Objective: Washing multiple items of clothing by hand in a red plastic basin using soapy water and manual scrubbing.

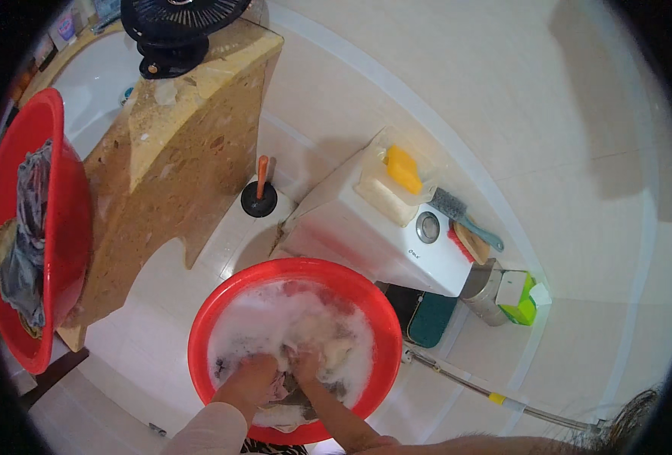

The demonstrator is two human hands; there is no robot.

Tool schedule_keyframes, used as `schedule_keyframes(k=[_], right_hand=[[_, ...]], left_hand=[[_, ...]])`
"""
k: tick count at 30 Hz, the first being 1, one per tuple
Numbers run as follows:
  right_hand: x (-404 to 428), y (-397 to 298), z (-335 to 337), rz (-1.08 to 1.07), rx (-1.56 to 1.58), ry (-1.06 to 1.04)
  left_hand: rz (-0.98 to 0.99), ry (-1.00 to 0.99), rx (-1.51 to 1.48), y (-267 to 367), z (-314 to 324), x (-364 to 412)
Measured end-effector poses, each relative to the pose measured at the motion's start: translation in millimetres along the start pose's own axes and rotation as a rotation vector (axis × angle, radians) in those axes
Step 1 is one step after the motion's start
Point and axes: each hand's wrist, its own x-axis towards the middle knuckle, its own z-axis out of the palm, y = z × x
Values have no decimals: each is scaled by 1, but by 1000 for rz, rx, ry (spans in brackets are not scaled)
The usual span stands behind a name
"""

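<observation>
Before me stands a red plastic basin (pixel 391 341) of sudsy water with wet cloth (pixel 297 395) partly under the foam. My left hand (pixel 258 369) is down in the suds at the basin's lower middle, its fingers hidden by foam and cloth. Just to its right, my right hand (pixel 306 361) reaches into the same foam beside the cloth. Its fingers are also mostly covered, so whether either hand grips the fabric does not show. Pale cloth (pixel 337 352) pokes out of the foam to the right of my right hand.
Another red basin (pixel 73 227) holding dark wet clothes (pixel 26 256) is at the left, by the stone counter (pixel 199 136) with a black fan (pixel 185 28). Beyond my basin are a plunger (pixel 260 193), a white toilet tank (pixel 427 256) bearing a brush (pixel 466 219), and a tissue box (pixel 518 296).
</observation>
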Motion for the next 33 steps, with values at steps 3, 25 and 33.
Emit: schedule_keyframes(k=[3, 25, 33], right_hand=[[40, 57, 25, 72, -242, -116], [26, 53, -224, 281, 1281, 213], [-55, -107, -495, 162, 826, 248]], left_hand=[[93, -4, -15, 21, 17, 24], [245, 267, -133, 56, -198, -213], [789, 599, -140, 223, -329, -337]])
